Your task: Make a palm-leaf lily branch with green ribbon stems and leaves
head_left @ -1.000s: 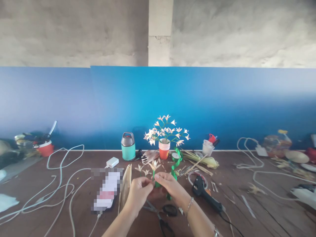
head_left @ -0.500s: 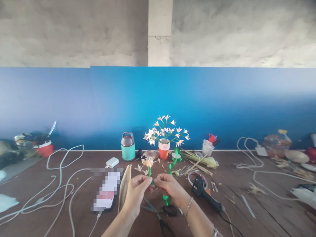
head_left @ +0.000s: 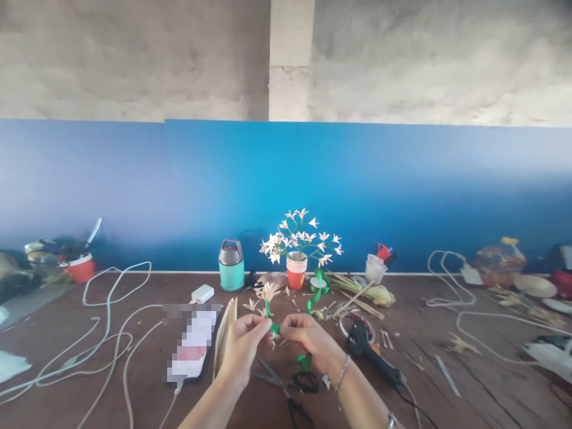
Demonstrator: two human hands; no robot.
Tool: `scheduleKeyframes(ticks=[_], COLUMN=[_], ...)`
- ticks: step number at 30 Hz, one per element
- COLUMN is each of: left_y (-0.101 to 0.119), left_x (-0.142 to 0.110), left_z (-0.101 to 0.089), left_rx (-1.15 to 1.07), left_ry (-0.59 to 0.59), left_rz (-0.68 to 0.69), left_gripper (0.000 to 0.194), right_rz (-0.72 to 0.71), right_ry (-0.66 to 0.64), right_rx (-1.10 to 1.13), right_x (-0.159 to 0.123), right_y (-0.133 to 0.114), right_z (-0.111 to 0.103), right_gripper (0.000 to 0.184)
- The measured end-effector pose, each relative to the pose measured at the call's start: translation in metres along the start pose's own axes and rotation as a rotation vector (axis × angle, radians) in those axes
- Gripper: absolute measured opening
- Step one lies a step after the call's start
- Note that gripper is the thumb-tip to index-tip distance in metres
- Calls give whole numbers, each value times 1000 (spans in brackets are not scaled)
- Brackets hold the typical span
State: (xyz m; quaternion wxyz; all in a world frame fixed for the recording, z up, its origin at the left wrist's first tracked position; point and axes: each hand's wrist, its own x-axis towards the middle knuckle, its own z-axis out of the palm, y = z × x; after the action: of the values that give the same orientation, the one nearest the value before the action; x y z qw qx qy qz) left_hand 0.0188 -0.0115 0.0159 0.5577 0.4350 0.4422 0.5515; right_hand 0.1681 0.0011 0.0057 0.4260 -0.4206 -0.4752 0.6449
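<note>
Thumb and fingers of my left hand (head_left: 242,348) pinch the green stem of a small cream-coloured artificial flower (head_left: 268,291), which stands upright above them. A strip of green ribbon (head_left: 275,329) spans the short gap from that stem to my right hand (head_left: 313,344), whose closed fingertips grip it. More ribbon hangs below the right hand, and a curl of it runs back to a roll (head_left: 322,282). Black-handled scissors (head_left: 286,390) lie partly open beneath and between my wrists. Loose cream petals (head_left: 251,305) rest just behind the left hand.
Cream flowers (head_left: 308,236) stand in stacked paper cups (head_left: 296,279) at the back. Left are a phone (head_left: 194,345), a dried husk (head_left: 226,328), a turquoise flask (head_left: 232,274) and white cables (head_left: 109,310). A black glue gun (head_left: 375,356) lies right, before dried stalks (head_left: 366,289).
My hands have drawn slightly apart, so more green ribbon shows stretched between them. The flower has shifted a little left and turned.
</note>
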Motion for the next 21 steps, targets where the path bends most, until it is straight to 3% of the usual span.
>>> scheduleKeyframes(ticks=[5,10,15,21], left_y=[-2,-8,-12,-6], left_x=[0,0,-4,-7], left_z=[0,1,3,4], left_rx=[-99,-199,-284,-194], left_ry=[-116,-263,-314,-337], left_rz=[-115,-281,-425,-382], left_gripper=[24,25,21,24], right_rz=[12,-121,-149,-158], right_ry=[-99,-206,-205,-193], right_rx=[65,240,299,293], right_x=[-1,-3,-3,-4], right_y=[2,3,6,4], right_z=[-4,-4,-3,3], right_gripper=[26,23,18,22])
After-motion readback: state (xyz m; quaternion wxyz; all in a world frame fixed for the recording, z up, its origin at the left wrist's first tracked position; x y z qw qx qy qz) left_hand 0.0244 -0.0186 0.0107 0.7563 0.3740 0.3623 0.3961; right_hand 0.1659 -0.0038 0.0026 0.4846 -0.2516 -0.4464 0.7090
